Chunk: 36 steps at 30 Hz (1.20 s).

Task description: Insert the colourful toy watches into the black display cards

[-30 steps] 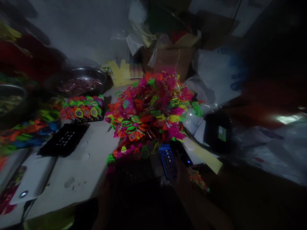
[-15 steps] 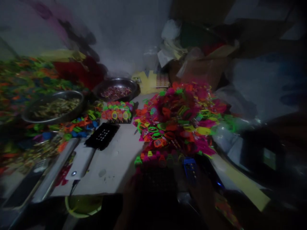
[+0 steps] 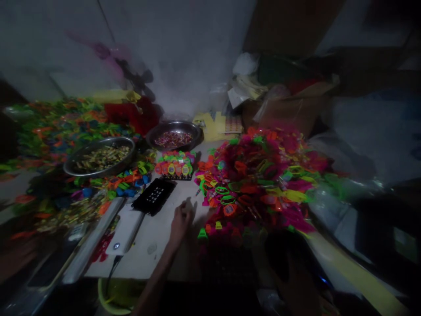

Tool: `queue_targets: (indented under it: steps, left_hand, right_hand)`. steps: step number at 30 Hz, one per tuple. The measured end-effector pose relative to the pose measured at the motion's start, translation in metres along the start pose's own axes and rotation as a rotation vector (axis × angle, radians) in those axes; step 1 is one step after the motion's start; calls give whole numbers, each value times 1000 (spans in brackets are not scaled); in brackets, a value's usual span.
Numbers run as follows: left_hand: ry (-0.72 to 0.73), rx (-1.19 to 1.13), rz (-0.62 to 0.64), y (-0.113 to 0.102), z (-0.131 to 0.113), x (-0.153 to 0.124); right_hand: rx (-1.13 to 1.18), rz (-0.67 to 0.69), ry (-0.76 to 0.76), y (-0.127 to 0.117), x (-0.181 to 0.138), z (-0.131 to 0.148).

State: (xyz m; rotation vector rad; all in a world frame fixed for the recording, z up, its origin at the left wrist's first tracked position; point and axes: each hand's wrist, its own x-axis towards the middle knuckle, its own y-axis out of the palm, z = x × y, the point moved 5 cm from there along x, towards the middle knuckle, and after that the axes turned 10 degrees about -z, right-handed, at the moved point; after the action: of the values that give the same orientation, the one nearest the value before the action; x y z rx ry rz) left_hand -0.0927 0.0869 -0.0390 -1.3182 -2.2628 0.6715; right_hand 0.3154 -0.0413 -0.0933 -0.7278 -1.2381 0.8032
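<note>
My left hand (image 3: 180, 219) reaches over the white table with its fingers curled together; anything held in them is too small and dark to make out. It is between a black case or tray with small light squares (image 3: 154, 196) and a big pile of bright plastic toy watches (image 3: 250, 175). Deep shadow covers my right hand (image 3: 296, 272) at the lower right, so its fingers do not show. Close to me, between my forearms, stands a dark rack (image 3: 230, 259) with a row of toy watches (image 3: 203, 234) along its far side.
A second rack of watches (image 3: 174, 168) stands mid-table. Behind are a metal bowl of small pieces (image 3: 149, 136) and another with yellowish parts (image 3: 67, 169). A white power bank with a cable (image 3: 126, 228) lies left. Another person's hand (image 3: 19, 254) shows at the left edge.
My left hand has moved forward from the near rack onto the open tabletop. The blue thing by my right hand no longer shows. The view has shifted, and another person's hand appears left.
</note>
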Motion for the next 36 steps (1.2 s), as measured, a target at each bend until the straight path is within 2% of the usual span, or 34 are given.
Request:
queue_targets:
  steps: [4, 6, 8, 12, 16, 17, 20, 21, 24, 26, 27, 29, 33, 36]
  left_hand:
    - [44, 116, 9, 38, -30, 48]
    - [54, 155, 25, 47, -39, 56]
    - [54, 177, 48, 45, -41, 53]
    - [21, 177, 84, 14, -24, 18]
    - [-66, 145, 79, -37, 8, -36]
    - [-135, 90, 49, -52, 16, -51]
    - [-234, -123, -24, -83, 23, -98]
    - [-247, -177, -40, -88, 21, -115]
    - [-294, -317, 20, -80, 12, -165]
    - [-265, -349, 188, -61, 3, -193]
    - [-255, -349, 258, -52, 0, -203]
    - [-263, -339, 312, -39, -6, -215]
    - [-264, -336, 381, -29, -20, -213]
    - [-264, -278, 271, -31, -18, -200]
  right_hand:
    - [-22, -77, -99, 6, -6, -10]
    - [22, -132, -134, 0, -3, -11]
    - [132, -184, -151, -13, 2, -6]
    - [322, -234, -218, -40, 10, 22]
    - [442, -217, -264, -55, 9, 65]
    - [502, -187, -270, -57, 7, 80]
    - [676, -90, -148, -67, 4, 124]
    - [756, -2, -117, -69, 3, 142]
    - [985, 360, 18, -74, -2, 190]
    - [1108, 509, 204, -77, -5, 206]
    - [1155, 553, 302, -77, -5, 209]
    - [1208, 571, 462, -75, -6, 206]
    - [1172, 502, 614, -63, -1, 180]
    - [1103, 519, 591, -46, 9, 171]
